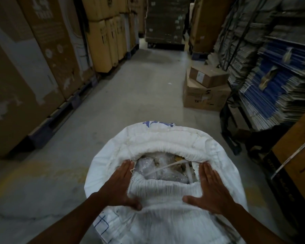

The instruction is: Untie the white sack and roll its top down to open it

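A large white woven sack (165, 143) with blue print stands on the floor right below me, its top rolled down into a thick rim. The mouth gapes, showing clear plastic packets (158, 169) and a white strap (165, 168) inside. My left hand (121, 185) lies flat on the left side of the near rolled rim (161, 191), fingers straight, thumb hooked under the fold. My right hand (210, 187) mirrors it on the right side, palm pressed on the fabric, thumb pointing inward.
I am in a warehouse aisle with a concrete floor (130, 95). Tall cardboard cartons (48, 55) on pallets line the left. Two stacked boxes (206, 90) and racks of flattened blue and grey cartons (275, 81) crowd the right. A wrapped pallet (165, 22) blocks the far end.
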